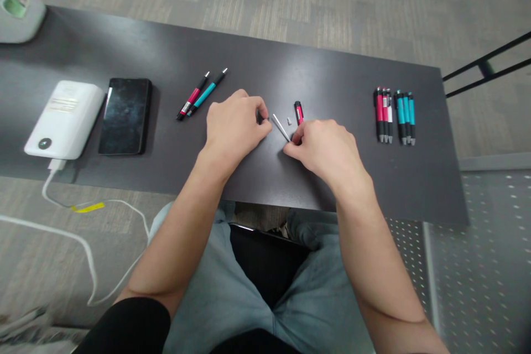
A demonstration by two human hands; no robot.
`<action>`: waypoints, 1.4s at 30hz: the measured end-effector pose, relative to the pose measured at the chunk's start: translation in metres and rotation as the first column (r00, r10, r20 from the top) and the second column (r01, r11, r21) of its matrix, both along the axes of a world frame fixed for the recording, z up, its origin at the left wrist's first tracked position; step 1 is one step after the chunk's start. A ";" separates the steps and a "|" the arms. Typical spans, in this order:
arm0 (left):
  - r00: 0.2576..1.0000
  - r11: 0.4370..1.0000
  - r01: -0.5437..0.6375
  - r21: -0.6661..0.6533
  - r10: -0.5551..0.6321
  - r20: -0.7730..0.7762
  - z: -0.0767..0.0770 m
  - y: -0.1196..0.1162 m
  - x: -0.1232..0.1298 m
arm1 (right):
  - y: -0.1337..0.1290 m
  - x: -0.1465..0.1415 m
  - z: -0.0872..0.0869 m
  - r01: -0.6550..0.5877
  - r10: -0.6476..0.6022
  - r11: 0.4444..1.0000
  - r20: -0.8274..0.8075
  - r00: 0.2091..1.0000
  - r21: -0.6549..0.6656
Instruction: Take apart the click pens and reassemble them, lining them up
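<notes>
My left hand (238, 121) is closed in a pinch over the dark table (257, 177), with a small dark piece at its fingertips. A thin silvery refill (281, 127) lies slanted between my hands, its lower end by the fingertips of my right hand (326, 146). Those fingers are pinched together, and what they hold is hidden. Just beyond my right hand lies a red and black pen barrel (298, 112), partly covered by the hand. A tiny silver tip (289, 121) rests between the barrel and the refill.
A red pen (193, 95) and a teal pen (208, 92) lie left of my hands. Several red, white and teal pens (400, 116) form two groups at the right. Farther left are a black phone-like device (125, 116) and a white power bank (66, 119) with a cable.
</notes>
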State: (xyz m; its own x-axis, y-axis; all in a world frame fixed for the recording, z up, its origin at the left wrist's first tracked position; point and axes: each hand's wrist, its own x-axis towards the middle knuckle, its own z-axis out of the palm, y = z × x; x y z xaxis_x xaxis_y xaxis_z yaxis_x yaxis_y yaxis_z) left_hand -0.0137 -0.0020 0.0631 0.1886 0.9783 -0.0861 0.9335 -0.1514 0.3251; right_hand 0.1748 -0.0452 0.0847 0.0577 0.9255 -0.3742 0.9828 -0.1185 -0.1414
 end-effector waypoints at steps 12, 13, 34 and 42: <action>0.988 0.980 0.057 0.189 -0.082 0.130 -0.038 0.008 0.000 | 0.003 0.069 -0.012 0.205 0.026 0.965 -0.843 0.537 0.161; 0.987 0.980 0.071 0.184 -0.096 0.130 -0.038 0.010 0.000 | 0.005 0.072 -0.016 0.223 0.026 0.963 -0.875 0.483 0.151; 0.474 0.939 0.318 0.132 -0.278 0.836 -0.026 0.016 0.001 | 0.006 0.070 -0.044 0.406 0.130 0.878 -0.942 0.310 0.255; 0.463 0.938 0.317 0.141 -0.283 0.840 -0.026 0.016 0.001 | 0.005 0.067 -0.044 0.401 0.083 0.889 -0.939 0.333 0.220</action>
State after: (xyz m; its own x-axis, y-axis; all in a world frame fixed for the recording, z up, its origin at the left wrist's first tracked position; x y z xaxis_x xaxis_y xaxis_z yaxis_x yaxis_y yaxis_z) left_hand -0.0126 0.0141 0.0373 0.4683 0.8470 0.2516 0.1147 -0.3407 0.9332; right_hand 0.2422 -0.0405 0.0410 0.0709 0.9962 0.0513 0.1593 0.0394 -0.9864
